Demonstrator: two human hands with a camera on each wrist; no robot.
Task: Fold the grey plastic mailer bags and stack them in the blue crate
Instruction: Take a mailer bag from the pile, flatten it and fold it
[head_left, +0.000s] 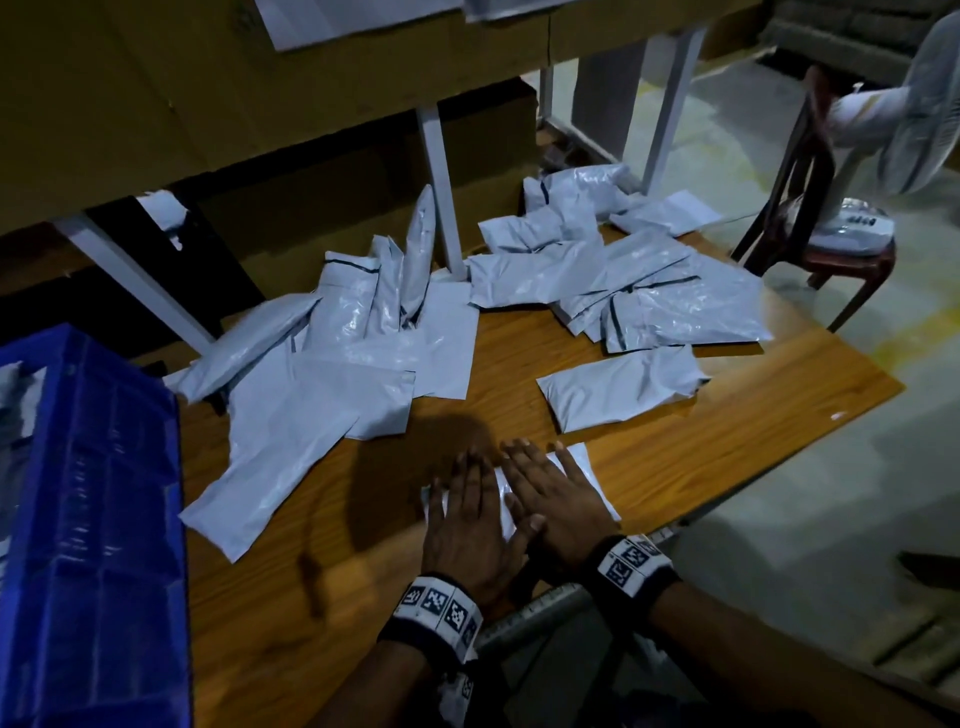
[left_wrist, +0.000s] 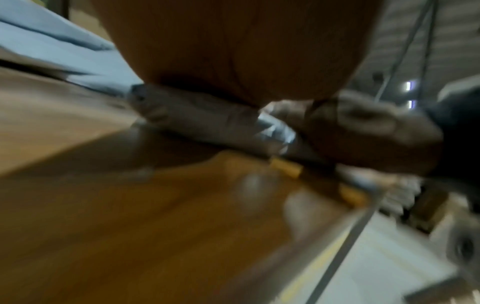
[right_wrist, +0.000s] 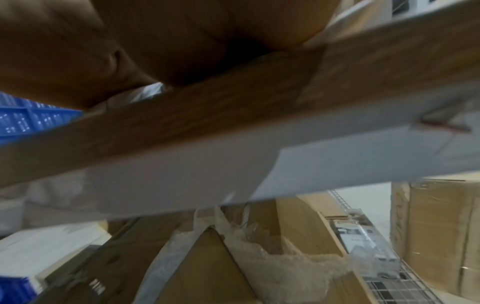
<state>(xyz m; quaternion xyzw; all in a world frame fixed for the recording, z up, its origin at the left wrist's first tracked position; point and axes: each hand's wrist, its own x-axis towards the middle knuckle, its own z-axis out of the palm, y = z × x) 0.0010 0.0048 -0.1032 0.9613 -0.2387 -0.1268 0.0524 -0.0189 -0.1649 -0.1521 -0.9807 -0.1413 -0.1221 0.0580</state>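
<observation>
We see a wooden table (head_left: 571, 364). Behind it stand cardboard boxes (head_left: 130, 93) on a white metal rack (head_left: 441, 208). At the right, a white fan (head_left: 883, 140) rests on a dark red chair (head_left: 810, 249).

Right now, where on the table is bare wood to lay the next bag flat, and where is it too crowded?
Bare wood lies between the blue crate and the left hand, which presses the folded bag beside the right hand. Another bare strip runs right of the single bag, toward the table corner. The far half is crowded with loose bags.
</observation>
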